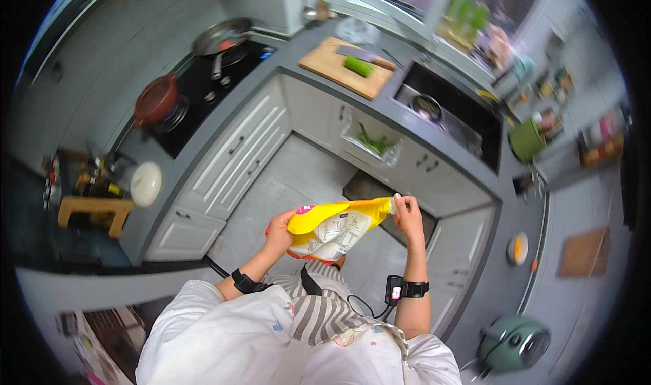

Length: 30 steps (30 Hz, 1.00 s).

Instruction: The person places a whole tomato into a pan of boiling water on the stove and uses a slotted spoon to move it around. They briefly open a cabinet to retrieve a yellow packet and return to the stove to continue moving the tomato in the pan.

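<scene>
A yellow and white plastic pouch (351,227) with printed writing is held up before my body, above the floor. My left hand (279,232) grips its wider end. At the narrow end, the fingers of my right hand (408,217) pinch a small pale spout or cap (393,205); whether it is screwed on or loose cannot be made out. The pouch lies slanted, its narrow end higher in the picture at the right. Its far side and the fingers behind it are hidden.
A wooden cutting board (325,65) bears a cleaver (356,54) and a green vegetable piece (358,66). Right of it is a sink (457,130). A red pot (156,101) and a wok (203,41) stand on the stove. A bag of greens (374,142) hangs at the cabinets.
</scene>
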Available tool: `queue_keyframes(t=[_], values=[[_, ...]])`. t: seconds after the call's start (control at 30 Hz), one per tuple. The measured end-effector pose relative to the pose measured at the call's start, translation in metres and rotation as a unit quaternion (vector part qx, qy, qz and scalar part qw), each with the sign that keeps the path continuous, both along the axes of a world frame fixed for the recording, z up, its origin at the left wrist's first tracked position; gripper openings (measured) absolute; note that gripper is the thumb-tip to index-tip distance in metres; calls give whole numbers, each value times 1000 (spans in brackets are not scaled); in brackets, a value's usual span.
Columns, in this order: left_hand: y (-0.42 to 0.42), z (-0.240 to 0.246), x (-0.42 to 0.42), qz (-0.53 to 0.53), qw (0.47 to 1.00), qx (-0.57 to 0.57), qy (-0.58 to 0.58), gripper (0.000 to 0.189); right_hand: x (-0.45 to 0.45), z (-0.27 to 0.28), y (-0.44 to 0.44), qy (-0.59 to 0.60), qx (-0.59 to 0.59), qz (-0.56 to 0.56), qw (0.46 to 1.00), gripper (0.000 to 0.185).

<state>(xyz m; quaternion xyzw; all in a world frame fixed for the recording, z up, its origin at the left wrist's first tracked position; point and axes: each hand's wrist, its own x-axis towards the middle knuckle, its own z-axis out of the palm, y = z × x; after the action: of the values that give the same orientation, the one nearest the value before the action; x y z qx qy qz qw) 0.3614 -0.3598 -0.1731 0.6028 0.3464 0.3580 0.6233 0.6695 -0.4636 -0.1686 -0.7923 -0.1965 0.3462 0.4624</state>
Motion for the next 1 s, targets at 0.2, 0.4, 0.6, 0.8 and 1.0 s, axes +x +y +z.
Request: queue_keyframes(t=[0.2, 0.4, 0.6, 0.8, 1.0], values=[[5, 7, -28, 132, 990, 45, -12, 24, -7, 16, 111, 74, 123, 151, 978, 37], [-25, -7, -89, 372, 925, 67, 33, 33, -79, 88, 181, -128, 232, 311, 913, 41], [-34, 76, -125, 528, 790, 176, 258, 71, -189, 155, 203, -365, 312, 384, 789, 43], [6, 144, -105, 459, 743, 266, 408, 68, -295, 186, 204, -437, 397, 436, 679, 42], [42, 160, -196, 445, 752, 323, 363, 44, -358, 202, 219, -432, 475, 490, 590, 41]])
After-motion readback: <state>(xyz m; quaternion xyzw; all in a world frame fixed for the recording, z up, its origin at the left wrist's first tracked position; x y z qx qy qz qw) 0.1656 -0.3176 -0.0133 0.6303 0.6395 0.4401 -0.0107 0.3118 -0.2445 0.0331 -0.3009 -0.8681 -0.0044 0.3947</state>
